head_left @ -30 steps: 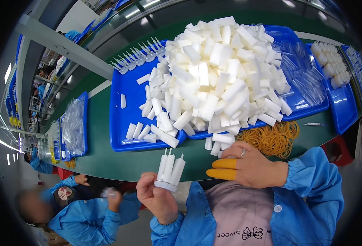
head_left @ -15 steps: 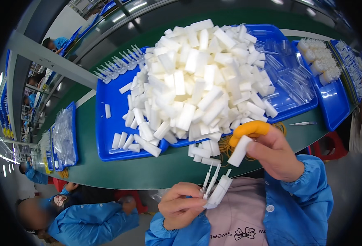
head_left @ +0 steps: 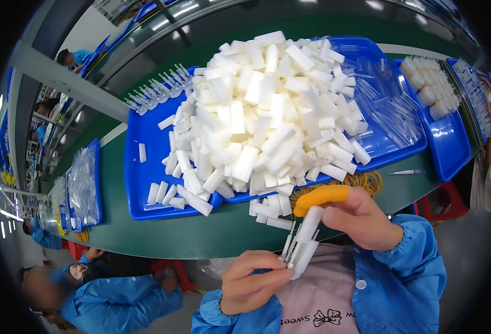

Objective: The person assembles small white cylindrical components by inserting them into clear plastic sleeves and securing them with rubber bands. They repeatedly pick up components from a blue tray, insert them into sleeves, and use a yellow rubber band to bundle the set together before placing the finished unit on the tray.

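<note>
My left hand (head_left: 255, 279) pinches the base of a white plastic holder with several thin upright rods (head_left: 288, 245). A white foam sleeve (head_left: 305, 260) sits over one side of it. My right hand (head_left: 362, 217), with an orange-yellow finger cover (head_left: 326, 197) on its forefinger, grips another white foam piece (head_left: 311, 219) between thumb and forefinger. The lower end of that foam piece is right at the rod tips; whether a rod is inside it I cannot tell. A few loose foam pieces (head_left: 266, 210) lie on the green table just beyond my hands.
A tall heap of white foam pieces (head_left: 256, 111) overflows the blue trays (head_left: 145, 211). Further right lie clear plastic tubes (head_left: 398, 119), tweezers (head_left: 405, 172) and yellow rubber bands (head_left: 370, 181). Rodded holders (head_left: 159, 92) stand at the back left. A co-worker in blue (head_left: 117, 295) sits at left.
My right hand has moved left and down, bringing its foam piece to the rods. My left hand has shifted slightly right with the holder.
</note>
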`<control>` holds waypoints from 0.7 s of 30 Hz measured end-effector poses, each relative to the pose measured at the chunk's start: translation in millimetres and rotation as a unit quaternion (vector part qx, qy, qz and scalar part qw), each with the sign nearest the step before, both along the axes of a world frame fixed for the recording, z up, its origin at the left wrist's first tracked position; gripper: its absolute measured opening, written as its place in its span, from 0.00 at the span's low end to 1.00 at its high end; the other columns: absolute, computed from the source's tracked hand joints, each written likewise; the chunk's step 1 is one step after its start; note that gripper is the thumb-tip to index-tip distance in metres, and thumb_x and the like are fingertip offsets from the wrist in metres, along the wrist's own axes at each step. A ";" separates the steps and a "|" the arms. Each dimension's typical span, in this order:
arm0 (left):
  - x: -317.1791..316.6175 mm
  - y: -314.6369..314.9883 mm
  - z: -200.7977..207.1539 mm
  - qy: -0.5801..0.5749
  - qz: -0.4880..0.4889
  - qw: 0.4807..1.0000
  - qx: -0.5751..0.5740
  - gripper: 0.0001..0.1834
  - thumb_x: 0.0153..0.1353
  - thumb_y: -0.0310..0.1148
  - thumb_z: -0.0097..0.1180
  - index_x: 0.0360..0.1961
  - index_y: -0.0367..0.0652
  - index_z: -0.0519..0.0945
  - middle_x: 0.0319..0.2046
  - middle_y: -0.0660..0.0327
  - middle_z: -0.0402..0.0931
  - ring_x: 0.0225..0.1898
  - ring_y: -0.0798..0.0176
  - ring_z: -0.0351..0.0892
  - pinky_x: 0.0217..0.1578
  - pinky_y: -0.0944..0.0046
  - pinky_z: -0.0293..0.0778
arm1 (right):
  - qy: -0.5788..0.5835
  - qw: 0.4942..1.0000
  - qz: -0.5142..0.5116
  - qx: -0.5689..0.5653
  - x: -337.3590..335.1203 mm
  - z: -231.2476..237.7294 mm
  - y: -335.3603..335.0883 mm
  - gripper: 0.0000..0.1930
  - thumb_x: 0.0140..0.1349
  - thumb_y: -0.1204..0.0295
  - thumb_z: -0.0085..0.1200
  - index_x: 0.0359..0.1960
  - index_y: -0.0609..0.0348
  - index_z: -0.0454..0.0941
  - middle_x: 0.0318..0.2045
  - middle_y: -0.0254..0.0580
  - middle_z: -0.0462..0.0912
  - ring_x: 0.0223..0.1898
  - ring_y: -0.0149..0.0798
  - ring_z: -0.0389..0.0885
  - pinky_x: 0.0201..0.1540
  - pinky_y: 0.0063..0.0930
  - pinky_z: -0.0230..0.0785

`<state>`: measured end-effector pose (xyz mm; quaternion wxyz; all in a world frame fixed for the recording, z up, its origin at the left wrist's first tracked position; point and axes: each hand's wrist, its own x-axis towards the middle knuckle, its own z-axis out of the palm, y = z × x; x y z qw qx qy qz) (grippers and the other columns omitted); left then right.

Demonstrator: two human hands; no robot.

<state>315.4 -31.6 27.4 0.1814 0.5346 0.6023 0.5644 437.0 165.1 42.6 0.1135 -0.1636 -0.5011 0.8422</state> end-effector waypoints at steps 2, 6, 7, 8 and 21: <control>-3.6 -1.3 -1.6 0.062 -0.013 0.998 0.016 0.16 0.36 0.17 0.65 0.32 0.39 0.84 0.34 0.57 0.77 0.34 0.58 0.77 0.34 0.65 0.73 | -0.006 0.994 0.020 0.103 -0.5 -2.0 4.7 0.13 0.62 0.78 0.49 0.48 0.67 0.73 0.42 0.39 0.78 0.44 0.28 0.74 0.49 0.21 0.66; -3.9 -1.8 -2.2 0.071 -0.029 0.996 0.040 0.16 0.39 0.18 0.62 0.34 0.39 0.84 0.37 0.56 0.76 0.36 0.55 0.76 0.36 0.64 0.73 | -0.029 0.985 0.033 0.165 3.4 -10.1 12.9 0.11 0.58 0.74 0.53 0.40 0.67 0.76 0.35 0.42 0.80 0.39 0.31 0.76 0.44 0.25 0.67; -2.7 -1.7 -2.4 0.054 -0.036 0.996 0.053 0.16 0.42 0.18 0.59 0.36 0.39 0.84 0.39 0.55 0.75 0.38 0.55 0.75 0.37 0.63 0.73 | -0.039 0.990 0.016 0.132 5.2 -11.0 11.8 0.12 0.57 0.70 0.55 0.38 0.66 0.76 0.35 0.42 0.79 0.38 0.32 0.76 0.43 0.25 0.67; -2.3 -2.2 -3.9 0.038 -0.046 0.996 0.070 0.15 0.45 0.18 0.57 0.37 0.38 0.83 0.41 0.54 0.74 0.40 0.54 0.74 0.38 0.62 0.72 | -0.054 0.993 -0.003 0.101 7.2 -9.8 8.2 0.14 0.55 0.66 0.56 0.36 0.66 0.76 0.34 0.42 0.79 0.37 0.33 0.76 0.43 0.26 0.67; 13.5 -47.3 -18.7 -0.153 0.106 0.976 0.113 0.21 0.47 0.23 0.62 0.46 0.40 0.76 0.40 0.55 0.75 0.35 0.57 0.78 0.33 0.65 0.74 | -0.099 0.952 0.022 0.290 19.0 -7.3 -40.9 0.24 0.51 0.57 0.61 0.41 0.63 0.71 0.40 0.44 0.74 0.44 0.39 0.71 0.50 0.31 0.61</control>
